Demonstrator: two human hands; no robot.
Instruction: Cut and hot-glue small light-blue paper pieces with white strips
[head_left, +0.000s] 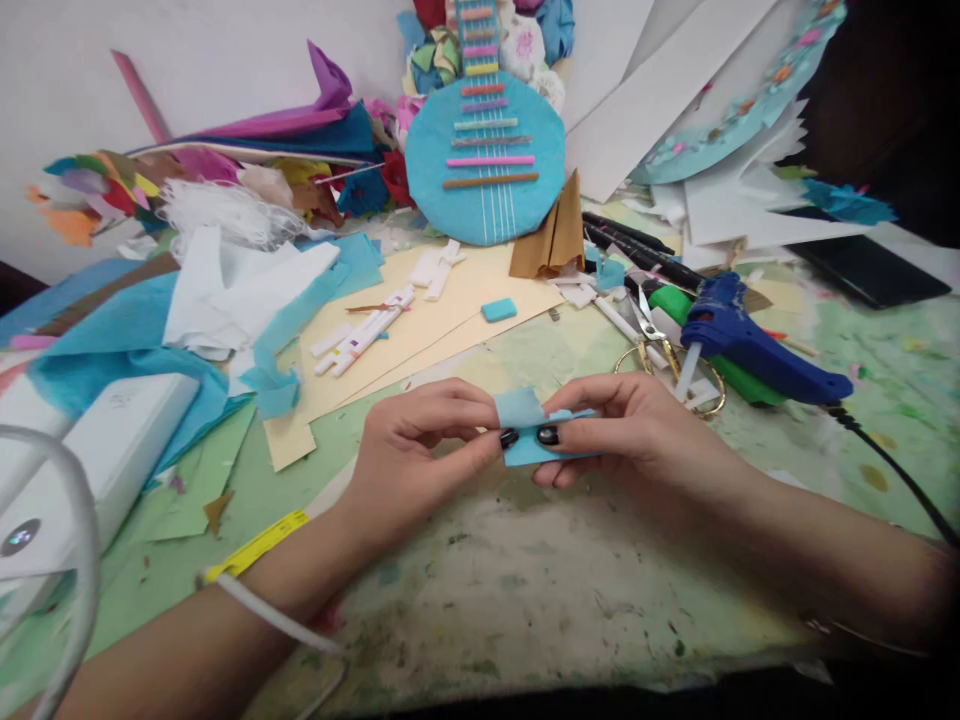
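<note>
Between my two hands, above the front of the table, is a small piece of light blue paper, folded or wrapped over along its length. My left hand pinches its left end between thumb and fingers. My right hand grips the right part, with the thumb pressed on the front and fingers behind. What lies inside the fold, if anything, is hidden. Beyond my hands a small blue wrapped block rests on a cream card sheet. Short white paper sticks lie to its left.
A blue paper lute-like instrument stands at the back. On the right are gold-handled scissors and a blue glue gun with a cord. Blue crepe paper, a white box-shaped device and a white cable occupy the left.
</note>
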